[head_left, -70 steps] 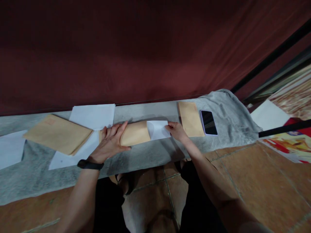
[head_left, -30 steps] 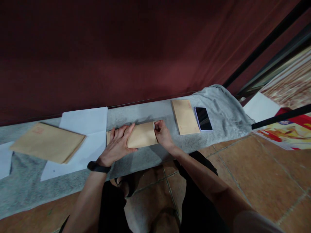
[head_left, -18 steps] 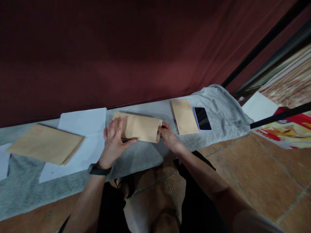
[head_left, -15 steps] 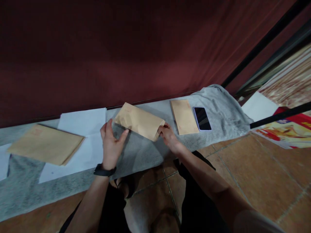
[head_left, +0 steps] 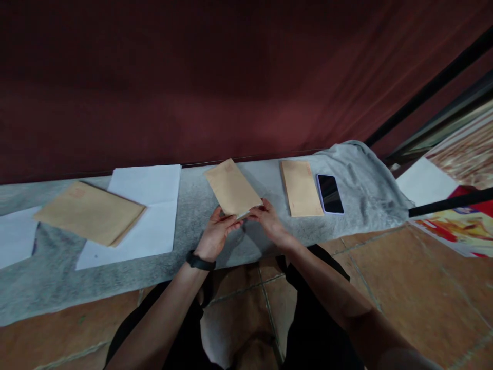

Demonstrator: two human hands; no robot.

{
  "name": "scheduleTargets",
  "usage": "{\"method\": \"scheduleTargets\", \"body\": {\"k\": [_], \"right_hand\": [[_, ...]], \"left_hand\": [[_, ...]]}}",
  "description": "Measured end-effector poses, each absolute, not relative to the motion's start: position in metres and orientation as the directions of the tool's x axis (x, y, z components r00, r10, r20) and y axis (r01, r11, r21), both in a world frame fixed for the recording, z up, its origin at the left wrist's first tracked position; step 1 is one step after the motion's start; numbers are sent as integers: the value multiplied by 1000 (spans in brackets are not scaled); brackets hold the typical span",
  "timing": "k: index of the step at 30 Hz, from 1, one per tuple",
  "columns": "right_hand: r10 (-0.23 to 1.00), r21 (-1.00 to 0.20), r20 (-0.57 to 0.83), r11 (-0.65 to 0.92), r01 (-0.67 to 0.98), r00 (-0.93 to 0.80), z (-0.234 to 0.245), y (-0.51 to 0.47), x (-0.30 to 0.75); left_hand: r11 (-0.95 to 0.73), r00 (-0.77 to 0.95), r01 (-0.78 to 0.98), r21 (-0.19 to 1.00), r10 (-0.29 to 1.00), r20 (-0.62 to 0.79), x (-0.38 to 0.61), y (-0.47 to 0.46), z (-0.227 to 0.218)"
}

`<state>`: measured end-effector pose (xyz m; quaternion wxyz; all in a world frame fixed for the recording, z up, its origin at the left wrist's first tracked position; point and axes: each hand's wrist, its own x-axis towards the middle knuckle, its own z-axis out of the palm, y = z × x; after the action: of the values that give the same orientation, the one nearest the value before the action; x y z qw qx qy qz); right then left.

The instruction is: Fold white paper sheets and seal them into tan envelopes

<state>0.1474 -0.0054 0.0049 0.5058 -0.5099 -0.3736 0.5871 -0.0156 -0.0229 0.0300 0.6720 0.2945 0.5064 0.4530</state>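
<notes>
A brown paper envelope (head_left: 234, 187) is held at its near end by both hands, its far corner pointing toward the red wall. My left hand (head_left: 216, 234) is closed on the near left corner, thumb along the edge. At the near right corner my right hand (head_left: 267, 220) grips the same envelope. A pale strip shows along the near edge between the hands; I cannot tell whether it is a flap or paper inside. To the right lies a stack of brown envelopes (head_left: 302, 188). On the left, more brown envelopes (head_left: 90, 213) rest partly over white paper sheets (head_left: 154, 228).
A grey fleece cloth (head_left: 194, 200) covers the long narrow surface along the red wall (head_left: 192, 103). A phone (head_left: 330, 193) lies beside the right stack. Another white sheet (head_left: 15, 236) is at the far left. Black bars (head_left: 450, 203) and a printed bag (head_left: 462, 226) stand at the right.
My left hand has moved right and down, from the envelope's left end to its near edge beside my right hand. The envelope has turned, its far end now pointing more toward the wall.
</notes>
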Motion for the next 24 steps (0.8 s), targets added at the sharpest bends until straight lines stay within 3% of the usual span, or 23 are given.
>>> {"method": "scheduleTargets", "body": {"k": [3,8,13,18,20,24], "right_hand": [[968,-956,-252,-245,-158,21,3,-5,154],[966,-958,-258,-253,134,-26,-4,-9,162],[985,-890,-125,-59,452,-117,-6,-11,172],[963,-881,-181,-68,467,-202,-7,-7,183],[980,-835,-114,-5,550,-164,-5,-7,182],[962,-642,173,273,716,-212,1,-11,170]], "left_hand": [[414,83,-219,884,910,-405,-26,-25,29],[418,91,-81,905,907,-411,-38,-31,29],[419,73,49,907,904,-421,-48,-31,29],[433,100,82,898,893,-439,-54,-37,33],[438,87,114,892,890,-448,-54,-38,34],[442,84,183,878,883,-462,-59,-36,29]]}}
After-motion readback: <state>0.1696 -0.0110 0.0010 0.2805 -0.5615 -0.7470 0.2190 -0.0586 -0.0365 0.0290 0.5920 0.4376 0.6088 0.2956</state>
